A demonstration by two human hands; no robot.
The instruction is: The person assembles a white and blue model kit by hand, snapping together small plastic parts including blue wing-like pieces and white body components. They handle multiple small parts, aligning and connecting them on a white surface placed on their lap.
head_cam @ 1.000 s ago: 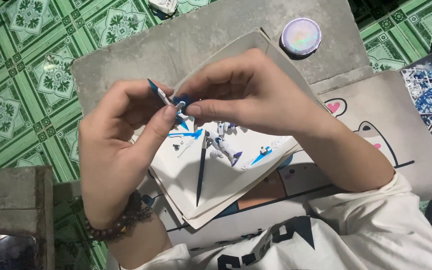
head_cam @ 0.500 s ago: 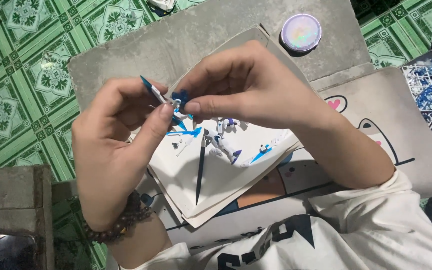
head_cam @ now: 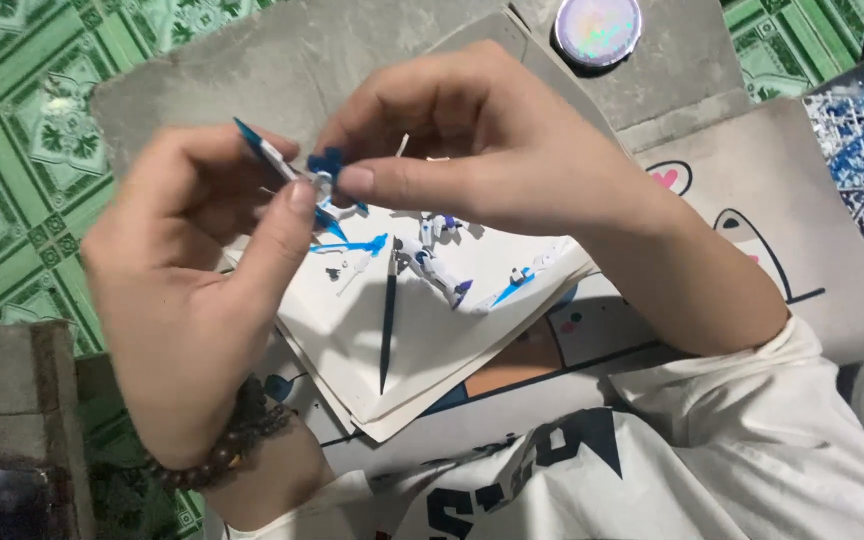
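Over grey slab (head_cam: 202, 70) and green patterned floor (head_cam: 12, 150): left hand (head_cam: 192, 290) pinching blue-and-white model part (head_cam: 297, 175), long axis tilted up-left; right hand (head_cam: 462, 150) nipping its near end, above loose pieces on paper sheets (head_cam: 422, 350).

A single head-worn camera looks steeply down, close above the paper stack (head_cam: 422, 350), the person's chest nearest.

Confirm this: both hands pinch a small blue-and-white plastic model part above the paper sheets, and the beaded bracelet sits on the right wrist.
Not quite. The head view shows the dark beaded bracelet on the left wrist. Otherwise correct: left hand and right hand pinch the small blue-and-white plastic model part above the paper sheets.
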